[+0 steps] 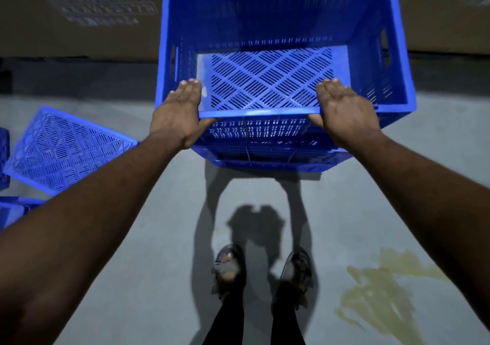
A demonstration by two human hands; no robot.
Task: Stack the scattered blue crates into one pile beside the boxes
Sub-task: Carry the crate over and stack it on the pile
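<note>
A large blue slotted crate [278, 26] stands upright in front of me on a pile of other blue crates [265, 156], whose rims show below it. My left hand [177, 114] grips the left part of its near rim, fingers over the edge and thumb beneath. My right hand [342, 111] holds the right part of the same rim in the same way. The top crate is empty inside. An overturned blue crate [66, 148] lies on the floor to the left, bottom side up.
Big brown cardboard boxes [79, 13] stand behind the pile, with another cardboard box [445, 13] at the right. Parts of more blue crates [13, 209] show at the left edge. A yellowish stain [379, 289] marks the grey floor near my sandalled feet [262, 270].
</note>
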